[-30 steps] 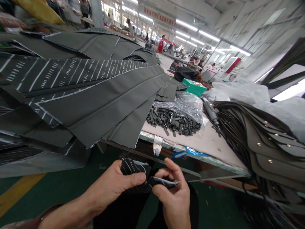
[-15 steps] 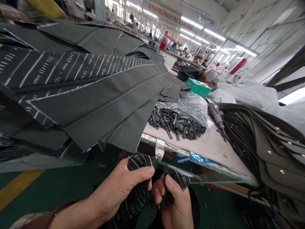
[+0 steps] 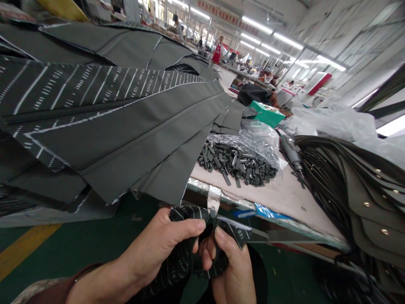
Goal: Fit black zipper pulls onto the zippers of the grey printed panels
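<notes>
Both hands grip one dark piece of fabric printed with white lines and lettering, below the table's front edge. My left hand is closed on it, thumb pressed on top. My right hand pinches another part of it, with a printed flap standing out past the thumb. Between the hands, the fabric meets a small metal piece that hangs under a taped strip on the table edge. Whether the metal passes through the fabric is hard to see.
Large grey panels with printed lining overhang the table's left side. On the table lie a plastic bag with a heap of small dark pull tabs, a green box, a grey power tool and stacked straps with studs.
Around the metal piece, the right hand has shifted slightly left and the fabric between the hands has drawn closer together. The left hand keeps nearly the same place. The view has tilted slightly.
</notes>
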Demonstrator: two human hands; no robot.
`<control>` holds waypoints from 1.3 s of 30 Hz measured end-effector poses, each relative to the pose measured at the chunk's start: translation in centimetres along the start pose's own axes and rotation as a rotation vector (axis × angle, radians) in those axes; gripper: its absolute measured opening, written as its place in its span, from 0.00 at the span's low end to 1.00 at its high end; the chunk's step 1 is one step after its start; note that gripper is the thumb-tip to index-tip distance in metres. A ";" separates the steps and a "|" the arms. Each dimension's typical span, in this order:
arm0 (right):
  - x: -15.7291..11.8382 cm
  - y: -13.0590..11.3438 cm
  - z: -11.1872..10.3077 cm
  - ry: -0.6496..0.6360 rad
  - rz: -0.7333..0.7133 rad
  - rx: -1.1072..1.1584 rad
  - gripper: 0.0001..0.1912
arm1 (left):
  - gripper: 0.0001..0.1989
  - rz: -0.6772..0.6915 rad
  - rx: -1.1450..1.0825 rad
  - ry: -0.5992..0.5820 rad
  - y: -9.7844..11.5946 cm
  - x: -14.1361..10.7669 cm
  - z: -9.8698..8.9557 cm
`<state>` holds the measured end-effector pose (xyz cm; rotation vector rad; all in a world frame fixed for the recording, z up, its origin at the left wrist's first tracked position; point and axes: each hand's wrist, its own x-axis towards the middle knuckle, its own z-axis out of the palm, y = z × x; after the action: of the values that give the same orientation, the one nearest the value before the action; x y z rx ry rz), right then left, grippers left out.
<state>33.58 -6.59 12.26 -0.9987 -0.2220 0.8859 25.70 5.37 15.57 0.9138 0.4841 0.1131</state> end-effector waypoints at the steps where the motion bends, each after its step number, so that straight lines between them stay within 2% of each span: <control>1: 0.0 0.0 0.1 -0.001 0.002 0.000 0.20 | 0.18 0.000 0.001 -0.005 0.0 0.1 0.0; 20: 0.3 -0.3 0.6 0.020 -0.008 0.013 0.16 | 0.18 0.009 -0.019 0.003 0.3 0.6 0.3; 26: 1.1 -0.7 1.6 0.092 -0.066 -0.007 0.13 | 0.19 0.017 0.002 0.012 0.7 1.2 0.5; 30: 0.5 -0.6 0.6 0.196 -0.122 -0.165 0.11 | 0.15 0.016 0.090 -0.022 0.7 0.4 -1.2; 33: -0.8 0.0 -0.7 0.311 -0.167 -0.321 0.18 | 0.12 0.002 0.271 -0.063 -0.6 -1.2 -3.4; 36: -1.8 0.9 -1.4 0.368 -0.173 -0.430 0.19 | 0.16 0.006 0.334 -0.003 -2.8 -2.8 -4.7; 39: -1.8 1.0 -1.2 0.413 -0.210 -0.468 0.19 | 0.19 0.017 0.247 0.080 -3.8 -3.3 -4.3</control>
<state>32.54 -8.48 11.18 -1.5376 -0.1808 0.4243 20.40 5.24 11.53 1.1585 0.5732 0.1071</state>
